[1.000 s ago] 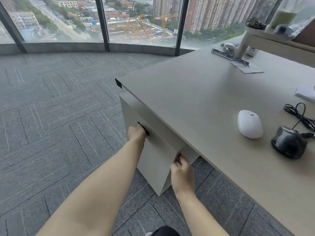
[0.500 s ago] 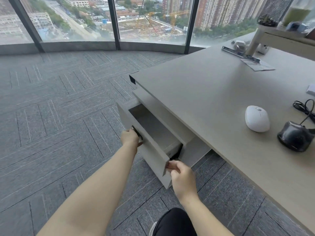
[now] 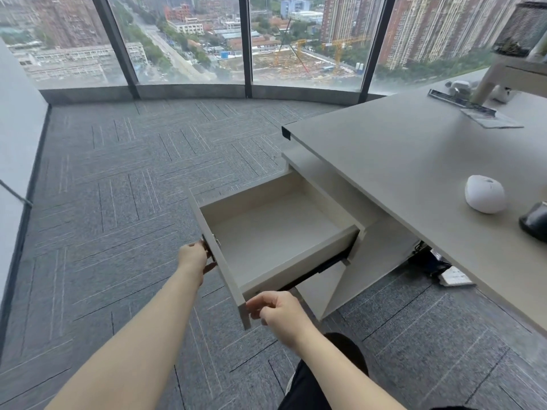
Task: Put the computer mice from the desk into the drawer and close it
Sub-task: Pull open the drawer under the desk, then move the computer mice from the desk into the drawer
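Gripping drawer (image 3: pixel 275 232) front, left hand (image 3: pixel 194 258) at handle, right hand (image 3: pixel 276 310) at corner, white mouse (image 3: pixel 485 198) on desk (image 3: pixel 399 152) well apart.

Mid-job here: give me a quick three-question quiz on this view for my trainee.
1. True or false: the drawer already holds a mouse.
2. Which mouse lies nearer the open drawer? A) the white mouse B) the black mouse
3. Fill in: the left hand grips the drawer front at its ____.

Key:
1. False. The drawer is pulled out and looks empty; both mice are on the desk.
2. A.
3. Handle. The right hand holds the front's near corner.
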Available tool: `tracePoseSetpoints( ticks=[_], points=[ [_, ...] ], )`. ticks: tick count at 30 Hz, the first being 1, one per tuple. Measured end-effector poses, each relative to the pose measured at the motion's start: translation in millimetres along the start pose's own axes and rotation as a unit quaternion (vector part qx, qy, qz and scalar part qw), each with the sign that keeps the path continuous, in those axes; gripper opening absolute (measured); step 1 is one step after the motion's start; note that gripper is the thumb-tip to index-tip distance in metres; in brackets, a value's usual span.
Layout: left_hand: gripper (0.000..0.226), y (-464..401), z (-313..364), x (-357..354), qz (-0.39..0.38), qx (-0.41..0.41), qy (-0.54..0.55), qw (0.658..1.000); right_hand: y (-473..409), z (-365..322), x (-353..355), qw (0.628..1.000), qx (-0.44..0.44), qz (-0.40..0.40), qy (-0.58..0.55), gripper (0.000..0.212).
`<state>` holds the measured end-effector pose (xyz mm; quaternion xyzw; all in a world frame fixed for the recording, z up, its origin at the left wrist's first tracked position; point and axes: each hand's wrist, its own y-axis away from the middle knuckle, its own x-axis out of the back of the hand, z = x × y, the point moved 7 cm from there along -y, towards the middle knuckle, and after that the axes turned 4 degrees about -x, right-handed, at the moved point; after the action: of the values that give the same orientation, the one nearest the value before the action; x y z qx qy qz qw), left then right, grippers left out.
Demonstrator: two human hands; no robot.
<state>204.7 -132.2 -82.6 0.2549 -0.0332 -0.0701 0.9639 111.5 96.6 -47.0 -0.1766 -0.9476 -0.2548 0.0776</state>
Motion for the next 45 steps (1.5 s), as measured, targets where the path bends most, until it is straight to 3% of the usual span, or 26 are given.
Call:
tracePoseSetpoints(
  ticks=[8, 11, 13, 16, 18, 22, 25, 32, 36, 37, 41, 45],
  points=[
    [0.032, -4.1, -3.5, 38.7, 0.01, -0.003, -0.013, 1.0, 11.5, -4.6, -36.0, 0.998, -0.011, -0.049, 0.038, 0.033],
    [0.031, 12.4, 15.1, 45.8, 0.061, -0.046, -0.131, 0.988, 26.2, -20.0, -20.0, 0.998, 0.024, -0.017, 0.046, 0.035],
    [0.035, 35.2, 44.5, 41.4, 0.095, -0.142, -0.205, 0.964, 40.7, -37.7, 14.7, 0.996, 0.058, 0.063, 0.022, 0.031],
    [0.046, 85.4, 91.9, -1.2, 0.055, -0.281, -0.217, 0.933, 70.5, -64.4, 91.8, 0.972, 0.114, 0.204, -0.017, 0.026],
    [0.035, 122.9, 115.9, -53.3, -0.02, -0.336, -0.204, 0.919, 99.6, -77.6, 152.6, 0.94, 0.142, 0.31, -0.016, 0.027],
    [0.031, 206.9, 127.7, -183.2, -0.194, -0.367, -0.169, 0.894, 163.7, -77.4, 271.8, 0.846, 0.143, 0.514, 0.011, 0.026],
    [0.035, 263.8, 114.7, -271.0, -0.288, -0.382, -0.195, 0.856, 188.1, -58.5, 344.5, 0.794, 0.081, 0.595, 0.091, 0.031],
    [0.053, 343.0, 76.8, -416.3, -0.426, -0.419, -0.307, 0.741, 164.7, -20.1, 424.5, 0.813, -0.088, 0.521, 0.245, 0.05],
    [0.048, 337.2, 65.0, -453.7, -0.358, -0.478, -0.467, 0.652, 147.3, -8.3, 435.8, 0.825, -0.146, 0.469, 0.279, 0.041],
    [0.046, 334.5, 66.1, -455.4, -0.331, -0.491, -0.483, 0.645, 147.1, -8.6, 436.6, 0.819, -0.144, 0.476, 0.287, 0.037],
    [0.041, 322.1, 74.4, -446.1, -0.252, -0.519, -0.478, 0.663, 151.5, -13.8, 436.4, 0.787, -0.104, 0.522, 0.312, 0.016],
    [0.045, 300.9, 91.0, -419.5, -0.212, -0.487, -0.444, 0.722, 148.7, -29.2, 430.0, 0.806, -0.005, 0.527, 0.27, 0.029]
  ],
)
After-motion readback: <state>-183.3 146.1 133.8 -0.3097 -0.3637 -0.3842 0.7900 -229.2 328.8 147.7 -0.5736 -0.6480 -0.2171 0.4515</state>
